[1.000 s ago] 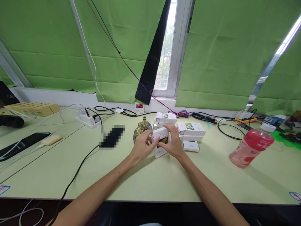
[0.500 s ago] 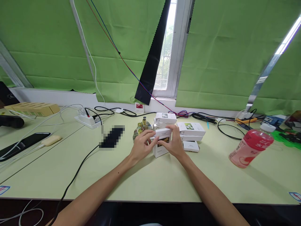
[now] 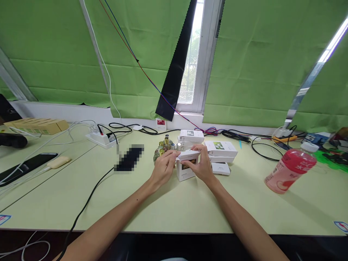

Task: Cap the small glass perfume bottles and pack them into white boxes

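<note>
A small white carton with a dark picture on its front stands upright on the table. My right hand grips its right side, thumb across the front and fingers behind the top edge. At the upper left corner, my left hand has its fingers and thumb pinched together on the edge of the carton's top flap. Behind that hand are several small bottles with gold and silver caps, partly hidden. More white cartons lie stacked just beyond my right hand, with another stack farther back.
A pink drink bottle stands at the right. To the left are a pixelated dark object with a black cable, a power strip, a black phone and yellow boxes. Cables run along the wall.
My left thumb has left the carton's front, and its fingers have closed together at the upper left corner. The carton's top looks slightly tilted. My right hand has stayed nearly still.
</note>
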Tool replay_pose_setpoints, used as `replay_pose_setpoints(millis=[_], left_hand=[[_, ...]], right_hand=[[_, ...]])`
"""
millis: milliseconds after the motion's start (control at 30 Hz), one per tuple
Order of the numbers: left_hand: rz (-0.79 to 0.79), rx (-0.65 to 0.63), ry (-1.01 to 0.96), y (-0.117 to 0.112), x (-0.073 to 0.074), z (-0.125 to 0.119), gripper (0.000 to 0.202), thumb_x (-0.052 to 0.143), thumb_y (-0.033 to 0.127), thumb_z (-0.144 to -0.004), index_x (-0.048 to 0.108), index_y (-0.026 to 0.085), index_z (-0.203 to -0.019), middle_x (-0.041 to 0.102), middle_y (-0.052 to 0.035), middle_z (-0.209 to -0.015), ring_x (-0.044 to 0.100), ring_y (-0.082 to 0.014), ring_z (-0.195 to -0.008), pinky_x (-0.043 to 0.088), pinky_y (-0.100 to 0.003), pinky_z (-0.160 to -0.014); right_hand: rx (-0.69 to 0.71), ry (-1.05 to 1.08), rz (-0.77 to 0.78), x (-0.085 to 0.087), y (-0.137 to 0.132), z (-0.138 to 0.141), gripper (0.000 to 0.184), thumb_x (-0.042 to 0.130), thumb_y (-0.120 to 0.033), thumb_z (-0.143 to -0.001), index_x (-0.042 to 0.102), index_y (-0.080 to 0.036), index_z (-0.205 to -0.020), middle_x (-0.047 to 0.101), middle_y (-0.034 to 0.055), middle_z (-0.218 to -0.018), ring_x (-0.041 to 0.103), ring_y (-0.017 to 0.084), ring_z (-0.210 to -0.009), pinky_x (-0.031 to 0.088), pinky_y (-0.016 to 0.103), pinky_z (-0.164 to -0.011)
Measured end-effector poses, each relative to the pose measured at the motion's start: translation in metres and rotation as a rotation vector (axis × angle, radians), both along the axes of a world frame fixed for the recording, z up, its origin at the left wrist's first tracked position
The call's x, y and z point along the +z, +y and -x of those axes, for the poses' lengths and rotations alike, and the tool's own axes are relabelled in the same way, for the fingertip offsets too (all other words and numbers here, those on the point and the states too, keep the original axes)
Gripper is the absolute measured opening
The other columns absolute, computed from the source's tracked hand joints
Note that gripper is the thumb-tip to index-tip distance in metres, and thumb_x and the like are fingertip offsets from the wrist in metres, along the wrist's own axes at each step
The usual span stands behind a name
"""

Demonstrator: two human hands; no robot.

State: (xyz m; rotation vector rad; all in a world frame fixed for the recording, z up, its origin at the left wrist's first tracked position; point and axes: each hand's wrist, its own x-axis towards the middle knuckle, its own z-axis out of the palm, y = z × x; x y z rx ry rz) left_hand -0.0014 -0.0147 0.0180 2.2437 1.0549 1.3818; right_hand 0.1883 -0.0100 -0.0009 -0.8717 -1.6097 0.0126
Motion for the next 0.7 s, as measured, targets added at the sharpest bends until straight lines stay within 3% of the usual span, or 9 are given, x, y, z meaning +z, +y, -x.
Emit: replay_pose_setpoints(millis=[100, 233, 467, 700], left_hand=[[0.015, -0.004, 0.0, 0.0, -0.001, 0.0, 0.049, 0.034, 0.039, -0.106, 0.078, 0.019, -0.107, 0.073, -0.0087, -0.116, 0.068, -0.0149, -0.078, 0.054, -0.025, -0.062], [0.002, 0.022, 0.02, 0.0, -0.001, -0.001, 0.047, 0.037, 0.04, -0.106, 0.079, 0.02, -0.105, 0.074, -0.0082, -0.114, 0.069, -0.0164, -0.081, 0.055, -0.027, -0.065], [-0.004, 0.009, 0.041, 0.002, -0.003, -0.001, 0.046, 0.041, 0.044, -0.105, 0.079, 0.018, -0.101, 0.074, -0.0085, -0.111, 0.069, -0.017, -0.085, 0.052, -0.025, -0.058], [-0.003, -0.018, 0.069, 0.002, -0.007, -0.003, 0.042, 0.046, 0.047, -0.102, 0.078, 0.019, -0.097, 0.075, -0.0083, -0.107, 0.07, -0.019, -0.091, 0.053, -0.024, -0.056]], right_hand=[[0.009, 0.007, -0.033, 0.003, -0.003, 0.0, 0.042, 0.081, -0.044, -0.081, 0.05, -0.024, -0.1, 0.06, 0.0055, -0.101, 0.056, 0.024, -0.095, 0.05, 0.04, -0.083], [0.009, -0.012, -0.089, 0.009, -0.007, -0.001, 0.019, 0.058, -0.038, -0.096, 0.051, -0.024, -0.086, 0.062, 0.0063, -0.094, 0.056, 0.024, -0.092, 0.048, 0.042, -0.083], [0.024, 0.039, -0.116, 0.009, -0.009, -0.003, 0.041, 0.03, -0.032, -0.105, 0.05, -0.025, -0.07, 0.065, 0.0076, -0.086, 0.057, 0.024, -0.086, 0.047, 0.043, -0.078], [-0.05, 0.111, -0.113, 0.01, -0.01, 0.0, 0.039, 0.039, -0.03, -0.103, 0.056, -0.024, -0.068, 0.064, 0.0066, -0.078, 0.056, 0.024, -0.081, 0.047, 0.042, -0.074]])
